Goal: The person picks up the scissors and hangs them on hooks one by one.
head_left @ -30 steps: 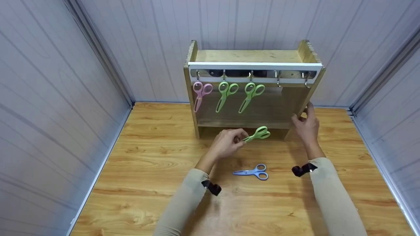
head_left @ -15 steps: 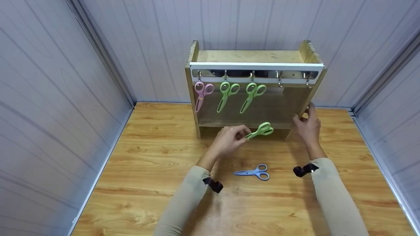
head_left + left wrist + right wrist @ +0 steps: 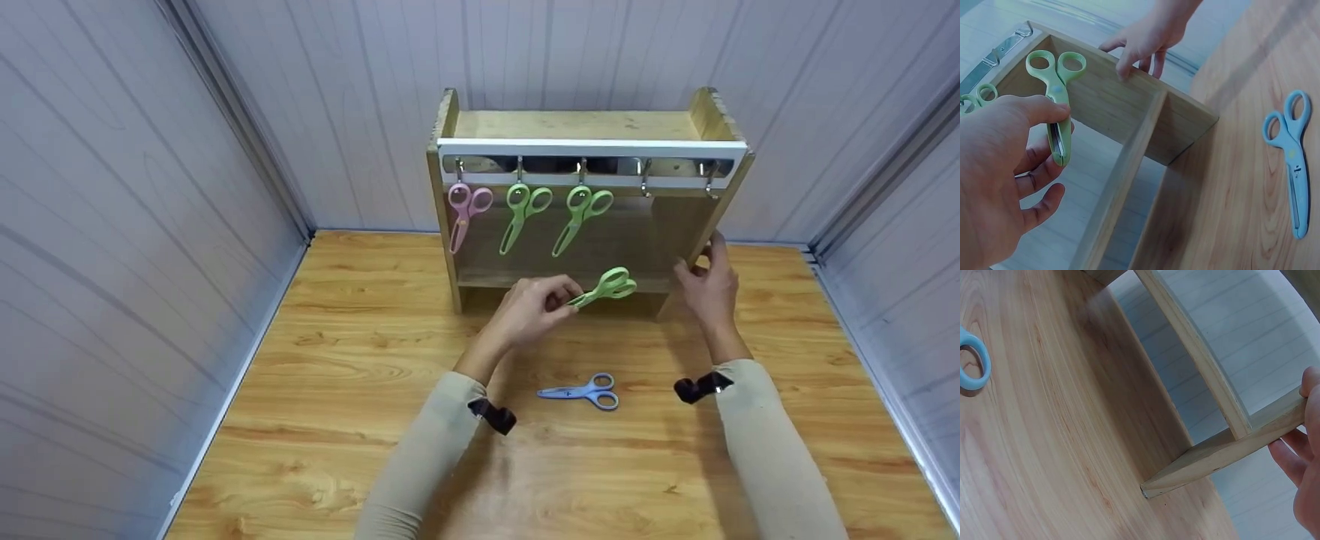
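Observation:
My left hand (image 3: 534, 309) pinches a pair of green scissors (image 3: 613, 285) by the blade end, handles pointing up and away, in front of the wooden rack's lower part. In the left wrist view, thumb and fingers grip the green scissors (image 3: 1057, 95) along their blades. My right hand (image 3: 711, 289) holds the right side panel of the wooden rack (image 3: 574, 126), thumb at its front edge. Pink scissors (image 3: 460, 217) and two green pairs hang from the three left hooks; the two right hooks (image 3: 645, 180) carry nothing. Blue scissors (image 3: 581, 391) lie on the table below the hands.
The rack stands on a wood-grain table (image 3: 337, 360) close to the back wall (image 3: 375, 112). Panelled walls rise on the left and right too. A lower shelf (image 3: 1129, 180) spans the rack's inside.
My left hand has lifted the green scissors slightly up and to the right, closer to the rack. The right hand keeps its hold on the side panel.

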### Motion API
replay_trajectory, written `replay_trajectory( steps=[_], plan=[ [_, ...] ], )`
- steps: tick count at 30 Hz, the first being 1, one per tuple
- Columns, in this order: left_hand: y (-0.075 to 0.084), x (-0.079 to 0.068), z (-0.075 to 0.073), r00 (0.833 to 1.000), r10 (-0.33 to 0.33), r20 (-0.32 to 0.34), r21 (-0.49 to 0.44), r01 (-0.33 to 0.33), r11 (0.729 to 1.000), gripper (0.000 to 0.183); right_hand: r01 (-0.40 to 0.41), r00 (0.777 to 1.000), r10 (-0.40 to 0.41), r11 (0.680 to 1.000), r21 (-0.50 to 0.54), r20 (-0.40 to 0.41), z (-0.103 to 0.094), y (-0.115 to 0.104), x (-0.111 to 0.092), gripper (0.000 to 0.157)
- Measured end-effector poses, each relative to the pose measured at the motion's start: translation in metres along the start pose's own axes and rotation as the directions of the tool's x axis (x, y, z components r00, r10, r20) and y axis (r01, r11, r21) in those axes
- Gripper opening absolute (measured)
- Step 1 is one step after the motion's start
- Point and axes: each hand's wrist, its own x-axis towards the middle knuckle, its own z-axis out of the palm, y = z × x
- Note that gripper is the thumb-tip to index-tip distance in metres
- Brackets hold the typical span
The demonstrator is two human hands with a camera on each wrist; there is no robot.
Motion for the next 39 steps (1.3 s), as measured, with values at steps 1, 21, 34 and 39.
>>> replay_trajectory(
  steps=[1, 21, 34, 39],
  plan=[
    [0.000, 0.000, 0.000, 1.000, 0.001, -0.001, -0.002, -0.001, 1.000, 0.019, -0.002, 1.000, 0.002, 1.000, 0.001, 0.003, 0.000, 0.000, 0.000, 0.069],
    [0.018, 0.016, -0.008, 0.999, 0.043, -0.023, -0.050, -0.044, 0.998, 0.019, 0.006, 1.000, -0.006, 1.000, 0.013, -0.007, 0.001, 0.001, -0.002, 0.068],
    [0.033, 0.025, -0.015, 0.998, 0.056, -0.030, -0.079, -0.058, 0.995, 0.020, -0.007, 1.000, 0.006, 1.000, 0.027, 0.011, -0.001, -0.001, -0.003, 0.073],
    [0.037, 0.028, -0.017, 0.998, 0.051, -0.024, -0.091, -0.053, 0.994, 0.020, -0.009, 1.000, 0.009, 1.000, 0.028, 0.003, -0.001, -0.002, -0.002, 0.073]
  ],
)
